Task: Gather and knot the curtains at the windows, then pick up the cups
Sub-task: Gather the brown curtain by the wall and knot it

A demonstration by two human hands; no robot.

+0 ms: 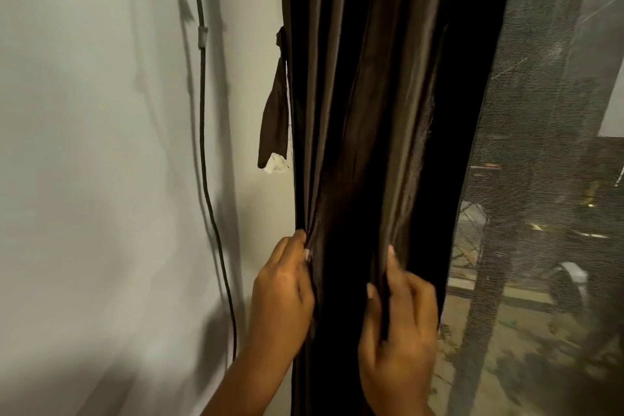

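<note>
A dark brown curtain (364,94) hangs in long folds down the middle of the head view, bunched into a narrow column. My left hand (282,290) pinches the curtain's left edge at about waist height. My right hand (400,324) grips folds on the curtain's right side, fingers closed around the cloth. The two hands are level and about a hand's width apart. No cups are in view.
A pale wall (101,145) fills the left, with a dark cable (202,111) running down it. A small brown cloth strap (275,118) hangs beside the curtain's left edge. A mesh-screened window (540,179) is on the right, with an outdoor scene behind it.
</note>
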